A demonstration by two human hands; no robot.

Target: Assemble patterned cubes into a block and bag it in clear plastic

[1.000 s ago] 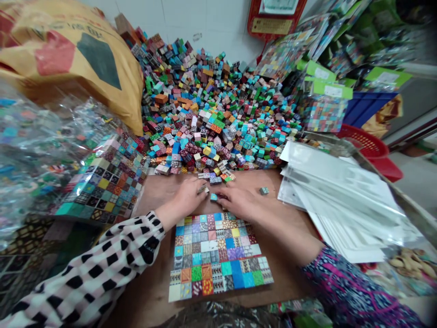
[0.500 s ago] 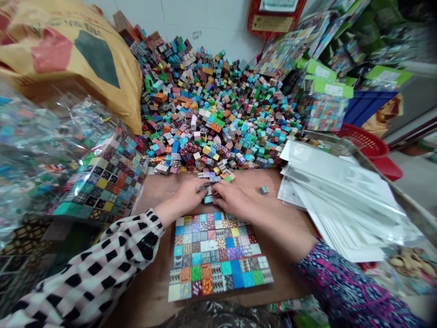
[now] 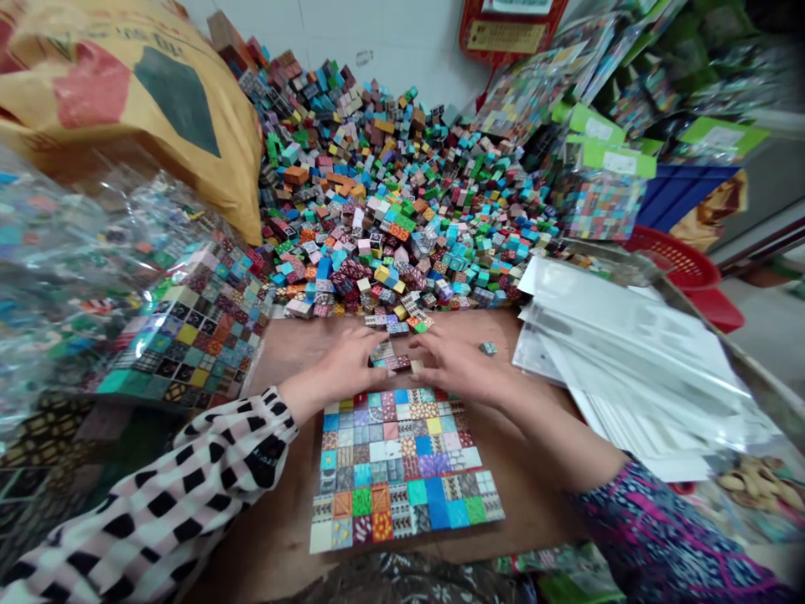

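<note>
A handful of small printed cubes [image 3: 397,362] lies on the brown tabletop between my two hands. To their left, my left hand [image 3: 345,362] has its thumb and fingers spread, the fingertips close to the cubes. My right hand [image 3: 454,366] is at their right side, also with fingers apart, its thumb near a pale cube [image 3: 416,367]. Whether the fingertips touch any cube I cannot tell. Just below the hands lies a flat rectangle of many patterned cubes [image 3: 402,470] set in rows, its lower right part slightly stepped out.
A big heap of loose cubes [image 3: 377,193] rises against the wall. Bagged cube blocks [image 3: 189,335] and a yellow sack [image 3: 189,109] stand left. White sheets and clear bags [image 3: 629,369] lie right, near one stray cube [image 3: 487,348]. A red basket [image 3: 676,260] stands behind.
My hands were close together on a few cubes; now they have moved apart with fingers spread. More cubes show between them, including a dark red one and a pale one.
</note>
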